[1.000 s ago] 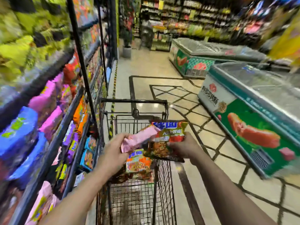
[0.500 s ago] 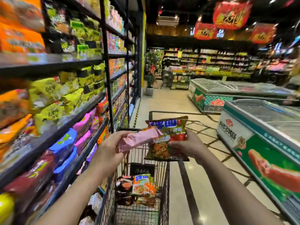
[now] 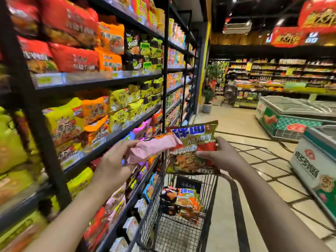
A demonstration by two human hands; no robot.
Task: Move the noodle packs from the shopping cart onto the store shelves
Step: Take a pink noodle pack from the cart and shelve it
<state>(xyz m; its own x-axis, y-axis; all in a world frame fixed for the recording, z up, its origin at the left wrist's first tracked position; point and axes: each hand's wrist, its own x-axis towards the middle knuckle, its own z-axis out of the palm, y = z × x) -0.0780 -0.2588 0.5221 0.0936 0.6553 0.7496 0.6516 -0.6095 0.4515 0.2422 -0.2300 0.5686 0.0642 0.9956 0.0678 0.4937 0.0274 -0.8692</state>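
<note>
The person stood in the aisle with one noodle pack in each hand, both lifted above the cart (image 3: 209, 188). The left hand (image 3: 112, 160) gripped a pink pack (image 3: 152, 148) by its near end, fingers curled around it. The right hand (image 3: 220, 153) pinched a green pack (image 3: 192, 142) at its right edge, thumb on the front. The two packs overlapped a little, the pink one in front.

I judged the step as carrying the packs from the cart to the shelves (image 3: 112, 135) on the left; nothing was placed yet. The next move called for finding the row that matches each pack. Pink packs lay on a shelf just behind the left hand, so that place seemed likely. The shelves were already crowded, so a gap had to be found, and the black upright post (image 3: 165, 70) stood near the way.

More packs (image 3: 183, 200) lay in the cart, at its far end. Freezers (image 3: 291, 115) stood on the right, well apart.
</note>
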